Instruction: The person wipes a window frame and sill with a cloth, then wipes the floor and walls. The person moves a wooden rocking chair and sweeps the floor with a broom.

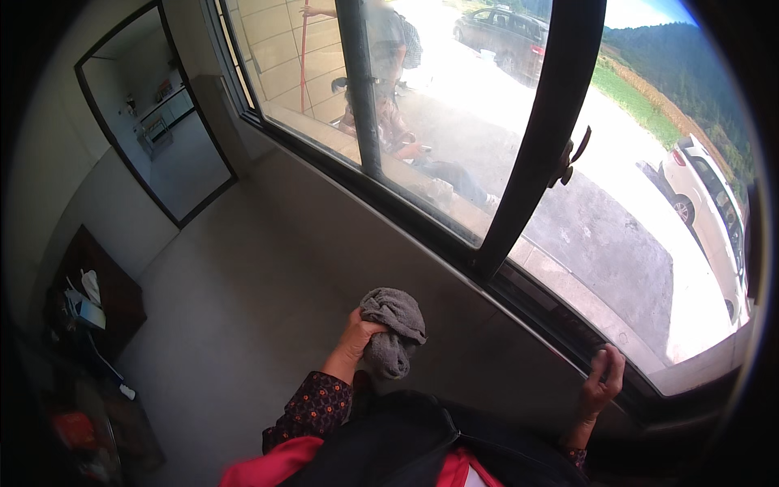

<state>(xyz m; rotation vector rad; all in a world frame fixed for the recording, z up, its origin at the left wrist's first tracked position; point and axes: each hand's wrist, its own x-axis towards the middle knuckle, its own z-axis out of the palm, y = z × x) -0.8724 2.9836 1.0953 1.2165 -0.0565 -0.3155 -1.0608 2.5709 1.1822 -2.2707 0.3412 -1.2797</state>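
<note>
My left hand (358, 338) grips a bunched grey cloth (394, 329), held above the floor and below the window frame. At the right, my right hand (602, 380) is at the lower track (548, 310) of the sliding window, its fingers somewhat curled and apart, with nothing in them. Whether its fingertips touch the track I cannot tell. A dark-framed glass pane (450, 146) fills the left part of the window, with hazy marks on the glass. A metal latch (569, 159) sits on its upright frame bar.
Outside, a seated person (389, 125) is close behind the glass, and another person (389, 42) stands beyond. A dark car (502, 36) and a white car (706, 201) are parked there. A brown table (115, 304) bearing a tissue box stands at the left, near a doorway (176, 213).
</note>
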